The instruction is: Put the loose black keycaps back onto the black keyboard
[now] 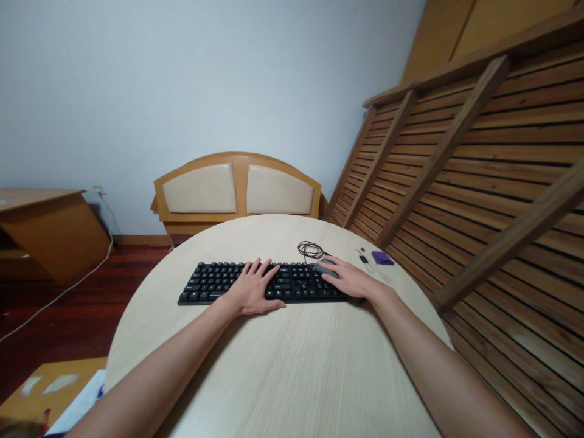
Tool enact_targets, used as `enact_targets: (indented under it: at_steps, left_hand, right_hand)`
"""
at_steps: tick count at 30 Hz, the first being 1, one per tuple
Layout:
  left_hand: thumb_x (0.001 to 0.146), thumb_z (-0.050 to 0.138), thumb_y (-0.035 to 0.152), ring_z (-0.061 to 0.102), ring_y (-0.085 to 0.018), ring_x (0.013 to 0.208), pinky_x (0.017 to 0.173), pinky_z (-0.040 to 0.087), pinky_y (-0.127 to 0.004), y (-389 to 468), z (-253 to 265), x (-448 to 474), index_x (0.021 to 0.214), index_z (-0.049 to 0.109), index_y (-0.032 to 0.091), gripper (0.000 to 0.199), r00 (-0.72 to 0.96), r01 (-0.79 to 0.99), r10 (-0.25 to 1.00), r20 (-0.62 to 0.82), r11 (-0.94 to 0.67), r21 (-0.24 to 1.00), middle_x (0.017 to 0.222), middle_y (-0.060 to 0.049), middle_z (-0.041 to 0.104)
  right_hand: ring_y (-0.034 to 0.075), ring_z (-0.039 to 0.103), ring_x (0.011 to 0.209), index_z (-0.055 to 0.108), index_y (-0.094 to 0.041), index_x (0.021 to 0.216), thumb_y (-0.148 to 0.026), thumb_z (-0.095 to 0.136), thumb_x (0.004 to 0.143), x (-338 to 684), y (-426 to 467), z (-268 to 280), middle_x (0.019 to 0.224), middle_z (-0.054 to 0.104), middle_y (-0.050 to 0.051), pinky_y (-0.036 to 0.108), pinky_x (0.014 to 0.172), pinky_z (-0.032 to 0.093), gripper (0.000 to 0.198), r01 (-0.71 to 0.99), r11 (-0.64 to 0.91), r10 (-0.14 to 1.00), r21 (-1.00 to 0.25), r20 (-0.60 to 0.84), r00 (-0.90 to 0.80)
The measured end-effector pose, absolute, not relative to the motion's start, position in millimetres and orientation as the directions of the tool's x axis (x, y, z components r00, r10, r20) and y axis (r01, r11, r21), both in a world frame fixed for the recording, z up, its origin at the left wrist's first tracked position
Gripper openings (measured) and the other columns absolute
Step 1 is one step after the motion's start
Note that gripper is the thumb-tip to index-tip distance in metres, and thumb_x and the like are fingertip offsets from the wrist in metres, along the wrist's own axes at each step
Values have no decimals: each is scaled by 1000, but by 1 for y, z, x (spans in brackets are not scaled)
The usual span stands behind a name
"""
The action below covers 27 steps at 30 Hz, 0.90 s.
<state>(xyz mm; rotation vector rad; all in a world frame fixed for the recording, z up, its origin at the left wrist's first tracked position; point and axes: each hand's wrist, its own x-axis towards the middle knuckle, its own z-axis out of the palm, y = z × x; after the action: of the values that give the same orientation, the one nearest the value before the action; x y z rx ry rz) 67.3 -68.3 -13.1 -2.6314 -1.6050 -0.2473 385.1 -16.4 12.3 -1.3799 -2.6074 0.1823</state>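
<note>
A black keyboard [214, 281] lies across the pale round table [292, 365]. My left hand [253, 287] rests on its middle keys, fingers spread and thumb stretched toward the right along the front edge. Over the keyboard's right end, my right hand [349, 277] has its fingers around a grey computer mouse [325, 267]. Whether the mouse touches the keys beneath it I cannot tell. Just behind the mouse, its black cable [311, 249] lies in a loose coil on the table.
A folded purple cloth [382, 258] and a small black item [364, 259] with a thin cord lie near the table's right edge. A slatted wooden frame [456, 170] leans close on the right. Behind the table stands a padded headboard [237, 182]; a desk [50, 225] is at left.
</note>
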Motion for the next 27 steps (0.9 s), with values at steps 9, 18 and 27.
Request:
enact_targets:
  at_steps: [9, 18, 27]
  left_hand:
    - [79, 45, 87, 30, -44, 145, 119, 18, -59, -72, -19, 69, 157, 35, 20, 104, 428, 895, 873, 233, -445, 25, 161, -15, 32]
    - [79, 46, 86, 33, -44, 142, 118, 20, -57, -74, -16, 71, 156, 37, 18, 102, 428, 895, 867, 253, -446, 16, 159, -16, 36]
    - [80, 44, 85, 32, -44, 143, 118, 19, -58, -73, -17, 70, 156, 35, 19, 101, 444, 887, 862, 245, -461, 13, 159, -16, 35]
  right_hand:
    - [31, 58, 125, 42, -19, 153, -38, 33, 103, 370, -48, 15, 155, 41, 14, 44, 107, 43, 54, 904, 417, 907, -97, 104, -407]
    - [32, 68, 105, 49, -14, 148, -33, 39, 100, 368, -97, 26, 144, 50, 19, 42, 92, 49, 53, 949, 315, 949, -16, 20, -315]
    - [31, 64, 112, 61, -24, 137, -37, 40, 100, 366, -81, 52, 138, 56, 12, 40, 92, 47, 45, 973, 229, 969, -23, 103, -226]
